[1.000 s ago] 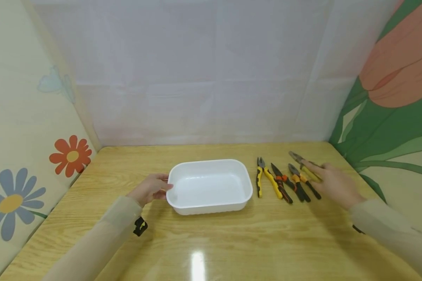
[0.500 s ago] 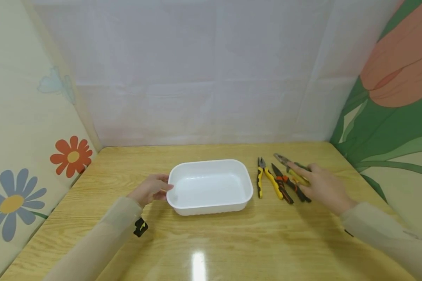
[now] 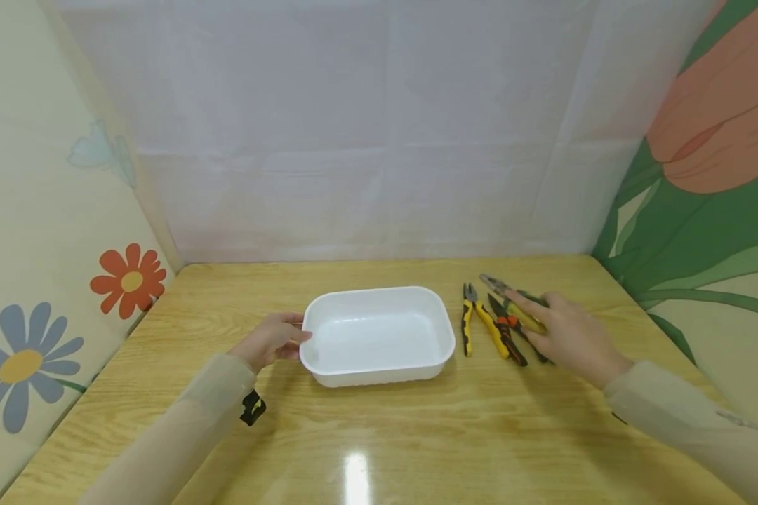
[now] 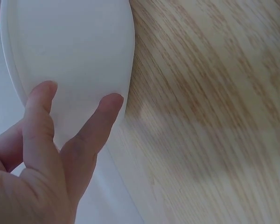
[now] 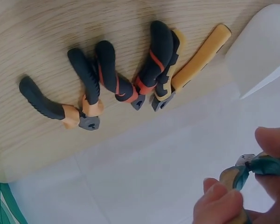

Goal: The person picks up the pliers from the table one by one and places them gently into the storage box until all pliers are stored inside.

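A white plastic basin (image 3: 379, 377) stands mid-table, and my left hand (image 3: 267, 344) pinches its left rim, thumb over the edge. In the left wrist view, fingertips rest on the basin's side (image 4: 70, 46). My right hand (image 3: 577, 342) grips pliers with green and yellow handles (image 5: 268, 165), raised above the other tools, jaws pointing away to the left. Beneath and beside it lie yellow-and-black pliers (image 3: 466, 326), spread open, and red-and-black pliers (image 3: 512, 345). The orange-and-black pliers (image 5: 86, 77) show fully in the right wrist view; my right hand mostly hides them in the head view.
The wooden table (image 3: 379, 435) meets a white cloth backdrop (image 3: 379, 140) at its far edge. Flower-printed panels stand at left (image 3: 31, 245) and right (image 3: 720, 231). Bare wood lies in front of the basin.
My right hand has moved left with the green-and-yellow pliers, from the right end of the row to over the orange and red pairs. My left hand and the basin stay put.
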Motion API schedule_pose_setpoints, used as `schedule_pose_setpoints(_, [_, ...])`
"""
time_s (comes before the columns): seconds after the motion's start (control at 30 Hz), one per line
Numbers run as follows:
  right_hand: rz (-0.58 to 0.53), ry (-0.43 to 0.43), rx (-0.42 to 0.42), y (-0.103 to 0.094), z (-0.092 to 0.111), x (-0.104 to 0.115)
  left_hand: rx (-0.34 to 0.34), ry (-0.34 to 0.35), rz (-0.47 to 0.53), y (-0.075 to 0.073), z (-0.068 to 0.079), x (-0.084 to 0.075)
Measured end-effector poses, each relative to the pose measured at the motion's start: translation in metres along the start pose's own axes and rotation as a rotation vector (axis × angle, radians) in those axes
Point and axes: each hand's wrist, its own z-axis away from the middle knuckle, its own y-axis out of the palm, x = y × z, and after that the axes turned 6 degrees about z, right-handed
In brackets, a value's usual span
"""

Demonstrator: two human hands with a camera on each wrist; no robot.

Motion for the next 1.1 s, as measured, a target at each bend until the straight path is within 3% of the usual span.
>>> schedule_pose_setpoints(0.53, [-0.033, -0.021, -0.020, -0.002, -0.008, 0.017, -0.018, -0.014, -0.016, 0.002, -0.001, -0.003])
schedule_pose_setpoints(0.77, [-0.023, -0.073, -0.051, -0.003, -0.012, 0.024, -0.021, -0.013, -0.021, 0.002, 0.001, -0.003])
schedule_pose_setpoints(1.1, [-0.046, -0.092, -0.034, -0.005, -0.019, 0.034, -0.023, -0.010, -0.037, 0.003, 0.003, -0.005])
